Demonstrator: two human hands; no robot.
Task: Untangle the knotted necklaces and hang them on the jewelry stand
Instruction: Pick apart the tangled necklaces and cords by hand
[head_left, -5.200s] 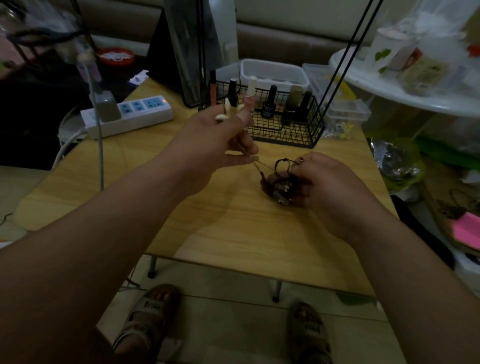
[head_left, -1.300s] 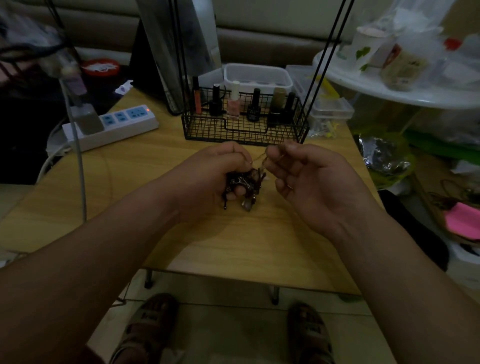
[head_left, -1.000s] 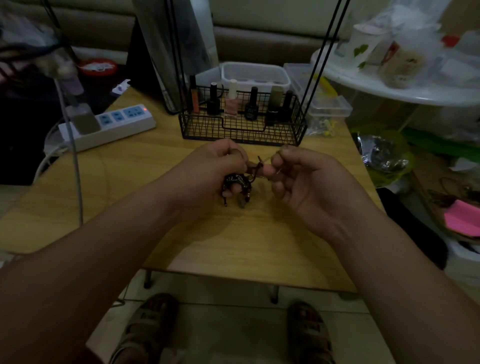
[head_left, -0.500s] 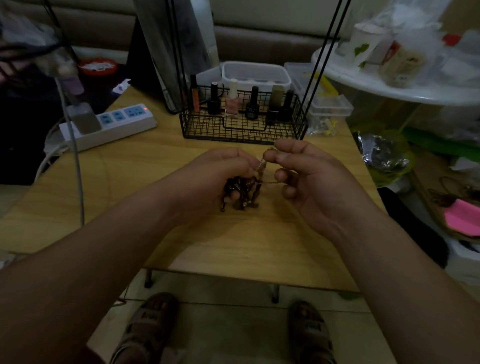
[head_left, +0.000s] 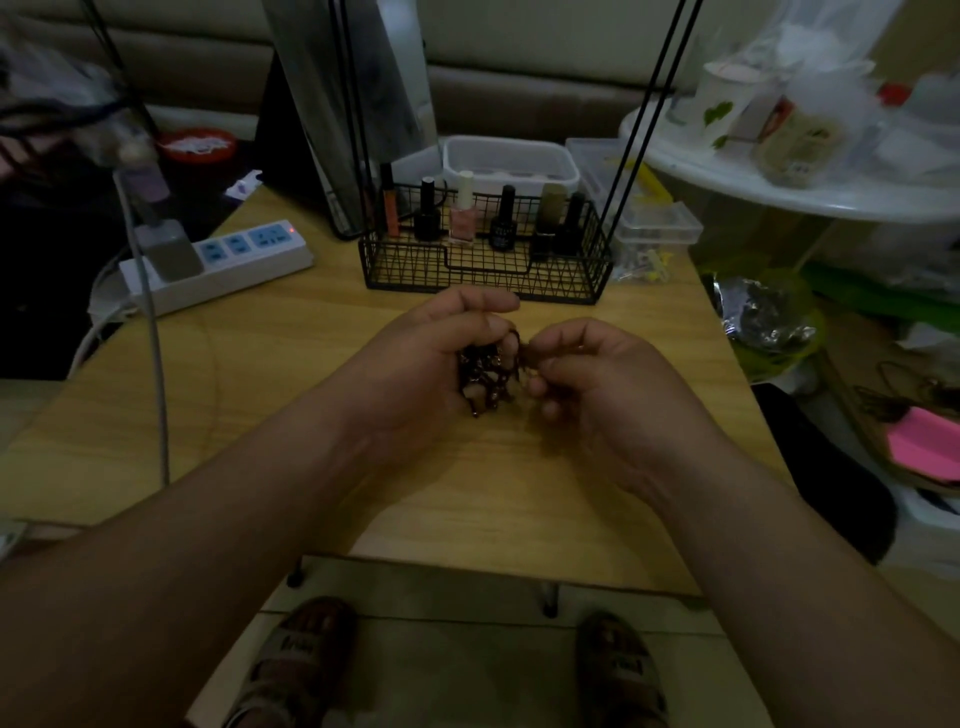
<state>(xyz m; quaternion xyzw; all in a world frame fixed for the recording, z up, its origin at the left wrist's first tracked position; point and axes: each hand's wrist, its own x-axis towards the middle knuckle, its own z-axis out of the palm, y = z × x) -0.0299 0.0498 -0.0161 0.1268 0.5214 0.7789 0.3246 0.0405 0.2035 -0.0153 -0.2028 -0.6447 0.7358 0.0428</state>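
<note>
On the wooden table, near its far left corner, lies a white power strip with a grey plug in it, and a cable hangs from the plug over the left edge. At the middle of the far edge stands a black wire basket with small nail polish bottles in a row inside.

Just in front of the basket, over the middle of the table, the left hand has its fingers curled round a dark knot of necklaces. If the knot touches the table top, I cannot tell. The right hand is just beside it, fingers bent, and thumb and forefinger pinch the right side of the same knot. At the far right corner sits a clear plastic box.
</note>
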